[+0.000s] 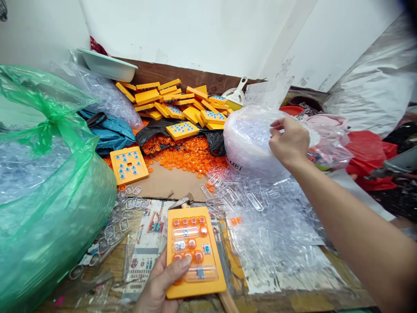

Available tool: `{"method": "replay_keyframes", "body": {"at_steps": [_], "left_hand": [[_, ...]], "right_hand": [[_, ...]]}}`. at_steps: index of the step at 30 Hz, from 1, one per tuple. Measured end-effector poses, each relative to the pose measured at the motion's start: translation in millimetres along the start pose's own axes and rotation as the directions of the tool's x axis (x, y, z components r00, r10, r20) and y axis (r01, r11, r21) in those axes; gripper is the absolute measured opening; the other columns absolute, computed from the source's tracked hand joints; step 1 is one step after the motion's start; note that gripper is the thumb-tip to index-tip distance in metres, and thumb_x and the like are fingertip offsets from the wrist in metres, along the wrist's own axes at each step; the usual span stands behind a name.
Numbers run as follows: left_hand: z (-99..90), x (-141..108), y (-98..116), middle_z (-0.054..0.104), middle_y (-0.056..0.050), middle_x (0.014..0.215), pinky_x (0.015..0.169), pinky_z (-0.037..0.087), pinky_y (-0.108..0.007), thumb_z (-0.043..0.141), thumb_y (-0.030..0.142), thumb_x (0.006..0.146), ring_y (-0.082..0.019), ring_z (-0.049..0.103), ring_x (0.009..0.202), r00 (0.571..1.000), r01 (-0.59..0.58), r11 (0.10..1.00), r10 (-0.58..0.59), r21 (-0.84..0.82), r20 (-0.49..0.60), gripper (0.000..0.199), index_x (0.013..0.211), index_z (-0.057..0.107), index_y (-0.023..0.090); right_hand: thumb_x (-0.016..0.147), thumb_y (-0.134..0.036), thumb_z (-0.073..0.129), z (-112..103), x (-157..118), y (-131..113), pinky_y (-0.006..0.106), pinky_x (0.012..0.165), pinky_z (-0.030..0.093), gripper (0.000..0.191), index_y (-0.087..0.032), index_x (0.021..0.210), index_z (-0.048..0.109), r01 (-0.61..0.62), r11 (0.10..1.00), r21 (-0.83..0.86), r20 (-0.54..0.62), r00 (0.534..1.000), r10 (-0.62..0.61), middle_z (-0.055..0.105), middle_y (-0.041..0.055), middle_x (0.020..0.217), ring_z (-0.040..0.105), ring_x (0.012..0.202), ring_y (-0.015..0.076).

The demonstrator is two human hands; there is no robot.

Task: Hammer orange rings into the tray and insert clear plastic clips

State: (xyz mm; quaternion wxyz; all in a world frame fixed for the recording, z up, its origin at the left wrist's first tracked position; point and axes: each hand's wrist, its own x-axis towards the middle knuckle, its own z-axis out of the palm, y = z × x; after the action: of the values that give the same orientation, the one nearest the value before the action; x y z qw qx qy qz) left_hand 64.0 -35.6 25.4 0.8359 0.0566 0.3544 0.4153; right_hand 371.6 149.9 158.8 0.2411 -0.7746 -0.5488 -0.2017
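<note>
My left hand [163, 280] grips a yellow plastic panel [211, 257] from its lower left, thumb on the front. Round orange caps and long clear covers sit on the panel; a blue-and-white switch-like piece [206, 249] shows uncovered at its right. Behind and partly beneath the panel lies a hammer [182, 201]. My right hand [289, 138] is raised at the right of a whitish plastic bag [239, 150] filled with small clear pieces. Its fingers are curled together, and whatever they hold is hidden.
Clear oblong covers [257, 200] are heaped at right. Orange caps [185, 154] lie in a pile at the back, below stacked yellow panels [148, 96]. Another yellow panel [130, 166] lies at left, beside a large green bag [65, 221]. A dustpan [234, 93] leans near the wall.
</note>
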Motion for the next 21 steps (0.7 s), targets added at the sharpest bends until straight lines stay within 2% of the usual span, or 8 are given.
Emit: {"method": "replay_keyframes", "body": {"at_steps": [4, 7, 9, 12, 13, 15, 17, 21], "left_hand": [[2.2, -2.5, 1.4, 0.075, -0.014, 0.102, 0.094, 0.051, -0.045, 0.084, 0.021, 0.062, -0.034, 0.067, 0.102, 1.000, 0.009, 1.000, -0.009, 0.005, -0.022, 0.088, 0.139, 0.042, 0.013], [3.3, -4.9, 1.6, 0.075, -0.013, 0.102, 0.090, 0.054, -0.041, 0.085, 0.022, 0.062, -0.031, 0.069, 0.098, 0.999, -0.004, 1.000, 0.004, 0.004, -0.045, 0.079, 0.133, 0.050, 0.014], [3.4, -5.5, 1.0, 0.075, -0.012, 0.101, 0.089, 0.055, -0.039, 0.085, 0.022, 0.062, -0.030, 0.070, 0.097, 0.998, -0.017, 1.000, 0.017, 0.002, -0.052, 0.078, 0.131, 0.051, 0.014], [3.3, -5.0, -1.1, 0.075, -0.011, 0.102, 0.091, 0.053, -0.038, 0.086, 0.024, 0.061, -0.030, 0.069, 0.099, 0.997, -0.055, 0.998, 0.055, 0.012, -0.047, 0.080, 0.132, 0.051, 0.016], [3.5, -4.9, -2.1, 0.075, -0.011, 0.103, 0.093, 0.052, -0.039, 0.086, 0.025, 0.062, -0.030, 0.068, 0.101, 0.997, -0.070, 0.997, 0.071, 0.017, -0.039, 0.079, 0.132, 0.051, 0.017], [4.6, -5.4, -4.1, 0.074, -0.012, 0.105, 0.096, 0.050, -0.042, 0.085, 0.025, 0.063, -0.032, 0.066, 0.106, 0.995, -0.095, 0.995, 0.096, 0.022, -0.020, 0.077, 0.131, 0.052, 0.018], [6.9, -7.2, -6.1, 0.074, -0.012, 0.107, 0.100, 0.047, -0.044, 0.085, 0.025, 0.062, -0.034, 0.063, 0.110, 0.994, -0.111, 0.994, 0.111, 0.022, 0.009, 0.073, 0.129, 0.054, 0.017], [14.4, -13.3, -9.1, 0.072, -0.015, 0.111, 0.102, 0.045, -0.048, 0.085, 0.027, 0.061, -0.037, 0.061, 0.112, 0.989, -0.133, 0.990, 0.129, 0.041, 0.077, 0.072, 0.126, 0.058, 0.016]], "right_hand": [[0.101, -0.031, 0.032, -0.3, -3.9, 11.3, 0.038, 0.086, 0.048, 0.037, -0.010, 0.109, 0.062, 0.180, 0.984, 0.019, -0.187, 0.967, -0.173, 0.062, 0.0048, 0.107, 0.062, 0.101, 0.0188], [0.099, -0.028, 0.040, -7.6, -31.3, 11.3, 0.035, 0.080, 0.052, 0.028, -0.012, 0.102, 0.062, 0.415, 0.909, 0.051, -0.333, 0.865, -0.376, 0.065, 0.0042, 0.098, 0.064, 0.093, 0.0166], [0.095, -0.018, 0.047, -15.1, -69.5, 4.7, 0.031, 0.077, 0.053, 0.015, -0.014, 0.102, 0.060, 0.597, 0.800, 0.067, -0.416, 0.745, -0.521, 0.068, 0.0061, 0.096, 0.065, 0.091, 0.0147], [0.093, -0.010, 0.046, -26.3, -145.3, -10.8, 0.019, 0.077, 0.053, 0.017, -0.017, 0.104, 0.057, 0.815, 0.563, 0.135, -0.408, 0.563, -0.718, 0.072, 0.0082, 0.098, 0.066, 0.097, 0.0105], [0.095, -0.013, 0.041, -29.2, -170.4, -16.0, 0.019, 0.078, 0.055, 0.018, -0.017, 0.101, 0.057, 0.845, 0.505, 0.173, -0.375, 0.531, -0.760, 0.072, 0.0089, 0.097, 0.066, 0.100, 0.0111], [0.096, -0.014, 0.033, -32.7, -213.3, -25.1, 0.028, 0.080, 0.058, 0.023, -0.017, 0.097, 0.056, 0.863, 0.438, 0.250, -0.361, 0.503, -0.785, 0.073, 0.0118, 0.093, 0.065, 0.106, 0.0171], [0.089, -0.007, 0.046, -33.2, -243.4, -32.4, 0.029, 0.082, 0.059, 0.016, -0.014, 0.098, 0.057, 0.803, 0.455, 0.386, -0.347, 0.583, -0.735, 0.074, 0.0133, 0.090, 0.066, 0.104, 0.0199], [0.081, -0.003, 0.056, -31.2, -269.2, -43.6, 0.025, 0.081, 0.059, 0.031, -0.019, 0.107, 0.057, 0.472, 0.557, 0.684, -0.233, 0.864, -0.447, 0.073, 0.0061, 0.091, 0.071, 0.091, 0.0167]]}}
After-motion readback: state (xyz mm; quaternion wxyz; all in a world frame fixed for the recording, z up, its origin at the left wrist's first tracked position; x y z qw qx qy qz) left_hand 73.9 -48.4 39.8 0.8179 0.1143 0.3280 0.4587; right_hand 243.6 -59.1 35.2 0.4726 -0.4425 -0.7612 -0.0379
